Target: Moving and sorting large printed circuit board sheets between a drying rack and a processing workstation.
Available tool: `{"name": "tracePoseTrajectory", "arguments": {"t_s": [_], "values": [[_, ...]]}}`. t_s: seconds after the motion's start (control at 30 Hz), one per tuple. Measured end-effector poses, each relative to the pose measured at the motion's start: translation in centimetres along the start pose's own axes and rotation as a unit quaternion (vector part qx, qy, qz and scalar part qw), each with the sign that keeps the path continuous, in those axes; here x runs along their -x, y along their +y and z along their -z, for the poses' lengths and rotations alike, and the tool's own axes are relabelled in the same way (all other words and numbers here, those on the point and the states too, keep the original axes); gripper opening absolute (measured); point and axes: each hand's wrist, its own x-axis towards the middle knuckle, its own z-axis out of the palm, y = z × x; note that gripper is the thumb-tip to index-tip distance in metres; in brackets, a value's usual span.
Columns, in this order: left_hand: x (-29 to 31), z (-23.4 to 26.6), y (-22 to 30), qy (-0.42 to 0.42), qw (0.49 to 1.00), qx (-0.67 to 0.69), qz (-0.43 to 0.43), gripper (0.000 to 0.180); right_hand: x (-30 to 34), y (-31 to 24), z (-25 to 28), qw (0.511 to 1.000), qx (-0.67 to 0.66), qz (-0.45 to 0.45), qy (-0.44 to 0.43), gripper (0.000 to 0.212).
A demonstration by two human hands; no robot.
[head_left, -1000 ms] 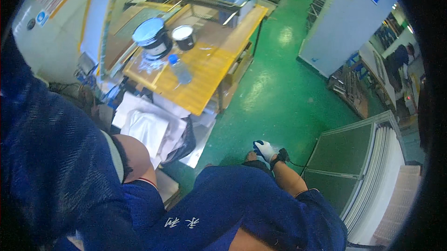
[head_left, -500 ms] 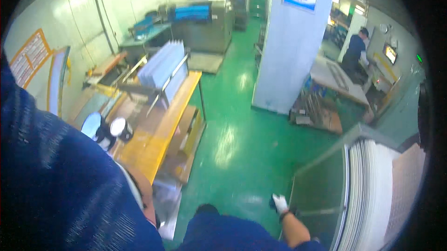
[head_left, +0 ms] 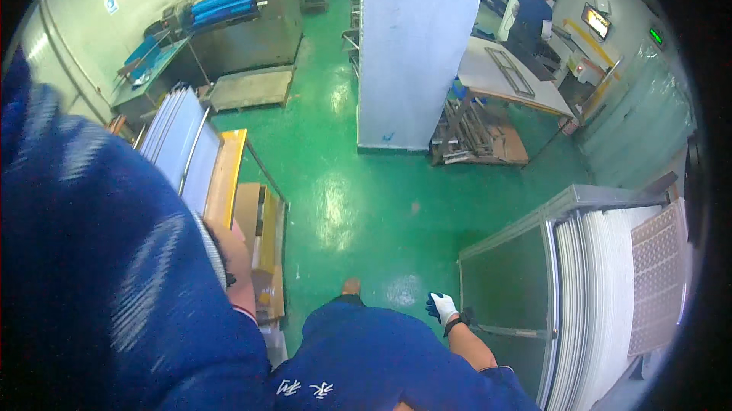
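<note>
My right hand [head_left: 442, 307] hangs low beside my body, over the green floor. It wears a white glove with dark blue fingers, and a dark band circles the wrist. The fingers look loosely apart, with nothing seen in them. Nearest to it is a metal-framed rack [head_left: 503, 289] holding a thick row of white sheets or panels [head_left: 598, 297]. My left arm's dark blue sleeve [head_left: 137, 251] fills the left side, close up. Some bare skin [head_left: 240, 277] of that arm shows past the sleeve, but the left hand itself is not visible.
At left, a yellow-edged workbench [head_left: 227, 174] carries upright pale blue panels [head_left: 177, 144]. A pale pillar [head_left: 415, 52] stands ahead. Metal frames [head_left: 469, 133] lie under a table [head_left: 488, 68]; a person [head_left: 531, 18] works beyond it. A flat pallet [head_left: 252, 88] lies near a large machine [head_left: 255, 37].
The view has swung right and moved forward; pillar, bench and machine sit further left in the picture. A shoe now shows below me. The right hand still hangs by the rack.
</note>
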Motion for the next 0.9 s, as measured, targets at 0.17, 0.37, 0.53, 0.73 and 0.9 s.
{"name": "tracePoseTrajectory", "arguments": {"t_s": [0.17,0.37,0.53,0.73,0.9], "values": [[-0.7,4.8,-6.5,0.066,0.919,-0.381,-0.077,0.064,-3.9,-11.4,-5.2,0.998,-0.021,0.038,-0.038,0.020],[10.0,1.6,-22.6,-0.136,0.909,-0.285,0.271,0.057,-8.0,-20.2,-5.4,0.992,-0.074,0.067,-0.075,0.019],[16.0,-3.1,-31.2,-0.254,0.848,-0.243,0.396,0.052,-16.3,-27.4,-1.5,0.985,-0.128,0.077,-0.085,0.018],[17.2,-5.6,-40.6,-0.293,0.805,-0.168,0.487,0.043,-23.1,-37.7,4.2,0.973,-0.176,0.117,-0.087,0.017],[18.1,-7.1,-49.8,-0.333,0.794,-0.121,0.494,0.037,-24.8,-46.8,5.8,0.964,-0.222,0.140,-0.041,0.017]]}}
